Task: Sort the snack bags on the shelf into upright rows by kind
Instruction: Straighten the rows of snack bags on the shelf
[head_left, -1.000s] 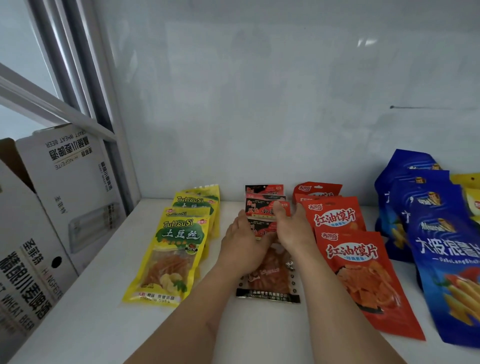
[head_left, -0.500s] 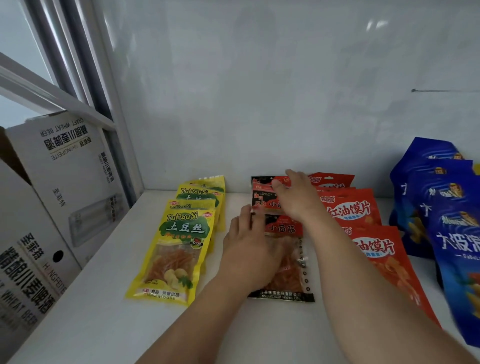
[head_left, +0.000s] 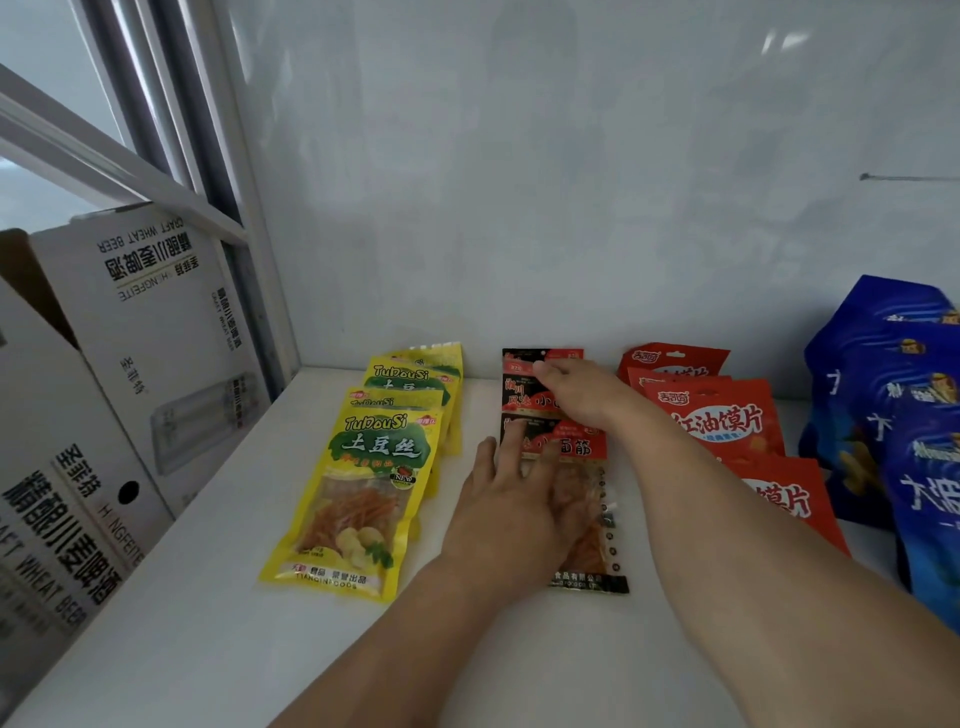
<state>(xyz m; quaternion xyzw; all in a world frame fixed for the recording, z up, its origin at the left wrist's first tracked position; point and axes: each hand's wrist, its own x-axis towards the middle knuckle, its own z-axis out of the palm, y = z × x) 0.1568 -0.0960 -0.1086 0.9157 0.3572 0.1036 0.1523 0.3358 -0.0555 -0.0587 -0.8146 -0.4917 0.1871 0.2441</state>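
Note:
A row of black-and-red snack bags (head_left: 582, 447) lies overlapped in the middle of the white shelf (head_left: 208, 597). My left hand (head_left: 514, 509) rests flat on the front bag, fingers spread. My right hand (head_left: 576, 392) reaches further back, fingers laid on the rear black-and-red bags near the wall. Left of them lies a row of yellow potato-shred bags (head_left: 363, 493). On the right lies a row of red bags (head_left: 722, 421), partly hidden by my right forearm. Blue bags (head_left: 904, 415) lean in a row at the far right edge.
White beer cartons (head_left: 104, 395) stand at the left beside the shelf and its metal post (head_left: 244, 208). The pale back wall (head_left: 571, 182) closes the shelf behind the bags. Bare shelf surface lies in front of the rows.
My right hand has moved from the middle of the black-and-red row back toward the rear bags. My left hand has shifted onto the front bag. The camera view has drifted left.

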